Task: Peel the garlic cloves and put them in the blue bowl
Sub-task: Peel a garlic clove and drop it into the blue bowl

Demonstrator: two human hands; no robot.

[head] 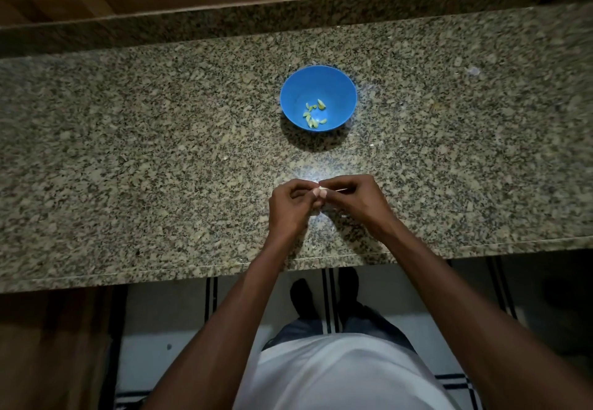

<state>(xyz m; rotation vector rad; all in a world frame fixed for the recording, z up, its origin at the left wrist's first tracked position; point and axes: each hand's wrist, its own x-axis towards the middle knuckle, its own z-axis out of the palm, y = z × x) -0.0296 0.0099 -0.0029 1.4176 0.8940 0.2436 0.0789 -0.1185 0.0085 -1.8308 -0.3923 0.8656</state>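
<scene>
A blue bowl [318, 82] stands on the granite counter, with several pale yellow peeled garlic cloves [313, 113] lying in its bottom. Nearer to me, my left hand [288, 209] and my right hand [351, 199] meet fingertip to fingertip just above the counter. Between them they pinch a small whitish garlic clove [322, 190], mostly hidden by the fingers. A thin pale sliver sticks out to the right from my right fingers; I cannot tell whether it is skin or a stalk.
The speckled granite counter [160, 159] runs left to right, its front edge [192, 270] just below my wrists. A raised granite ledge and wood panel rise behind the bowl. Small pale scraps [471, 71] lie at the far right. Tiled floor and feet show below.
</scene>
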